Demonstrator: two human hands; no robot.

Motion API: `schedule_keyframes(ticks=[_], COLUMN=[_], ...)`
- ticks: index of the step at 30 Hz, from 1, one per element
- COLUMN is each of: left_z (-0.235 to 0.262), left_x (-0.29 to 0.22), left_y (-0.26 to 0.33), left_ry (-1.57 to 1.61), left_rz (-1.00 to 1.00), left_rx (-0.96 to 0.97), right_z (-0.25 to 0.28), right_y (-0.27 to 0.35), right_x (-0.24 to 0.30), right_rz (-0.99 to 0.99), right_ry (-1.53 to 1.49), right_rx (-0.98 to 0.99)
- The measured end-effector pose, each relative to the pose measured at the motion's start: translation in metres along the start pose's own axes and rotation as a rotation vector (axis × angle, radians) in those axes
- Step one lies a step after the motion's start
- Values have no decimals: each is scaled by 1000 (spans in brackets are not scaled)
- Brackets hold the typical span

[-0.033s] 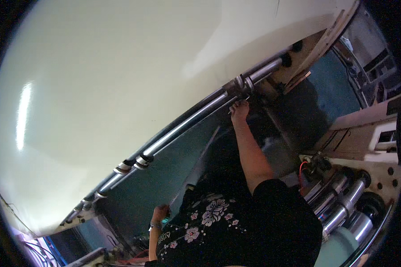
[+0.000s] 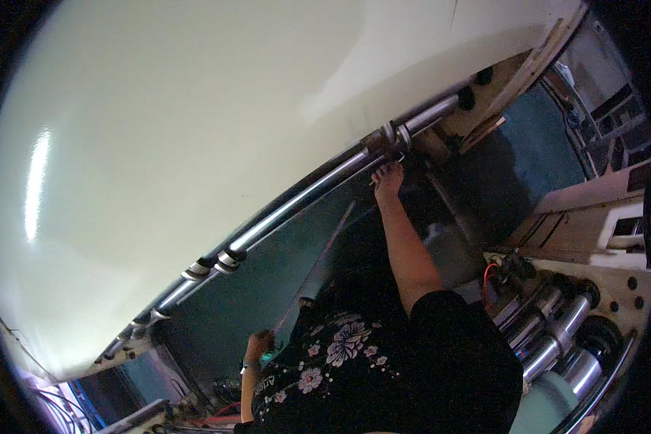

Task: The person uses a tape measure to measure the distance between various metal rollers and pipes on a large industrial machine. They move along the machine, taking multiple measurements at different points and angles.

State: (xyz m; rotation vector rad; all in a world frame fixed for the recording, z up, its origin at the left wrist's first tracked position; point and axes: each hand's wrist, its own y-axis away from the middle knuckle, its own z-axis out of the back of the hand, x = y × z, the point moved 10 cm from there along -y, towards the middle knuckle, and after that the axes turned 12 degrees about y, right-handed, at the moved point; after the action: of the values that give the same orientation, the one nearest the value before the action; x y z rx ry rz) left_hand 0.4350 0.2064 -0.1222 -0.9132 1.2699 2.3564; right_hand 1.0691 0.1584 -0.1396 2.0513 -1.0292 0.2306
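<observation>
My right hand [image 2: 388,179] reaches up just below a dark clamp collar [image 2: 376,141] on the steel shafts [image 2: 318,186]. Its fingers are curled around something small and thin, too dark and small to name. Lower and to the left, my left hand [image 2: 258,346] is held near my body with its fingers curled in. A small teal glow [image 2: 267,356] shows beside it; whether the hand grips anything is hidden. Above both hands spreads a large, glossy cream surface [image 2: 181,130], with the shafts running slantwise along its lower edge. More silver collars [image 2: 228,261] sit farther down the shafts.
Thick chrome rollers [image 2: 557,336] stand in a machine frame at the lower right, beside a red cable [image 2: 487,278]. A pale machine panel [image 2: 589,217] is at the right. Dark green floor [image 2: 239,311] shows below the shafts. Cables [image 2: 61,412] hang at the lower left.
</observation>
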Motion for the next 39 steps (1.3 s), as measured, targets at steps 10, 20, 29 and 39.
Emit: schedule_keyframes(ticks=[10,20,29,39], left_z=[-14,45,39,-17], left_x=[-82,-33,-43,-71], left_y=[-22,-36,-30,-25], left_ry=[238,-23,-42,167], left_rz=[102,84,-183,92], left_rx=[-33,14,78,65], right_z=[-13,-53,7,11], right_y=[-42,59,7,-34], right_x=[-32,-85,26,11], right_rz=[-115,-180,84,-299], right_ry=[-230,-48,328,251], right_rx=[634,146,-48,-14])
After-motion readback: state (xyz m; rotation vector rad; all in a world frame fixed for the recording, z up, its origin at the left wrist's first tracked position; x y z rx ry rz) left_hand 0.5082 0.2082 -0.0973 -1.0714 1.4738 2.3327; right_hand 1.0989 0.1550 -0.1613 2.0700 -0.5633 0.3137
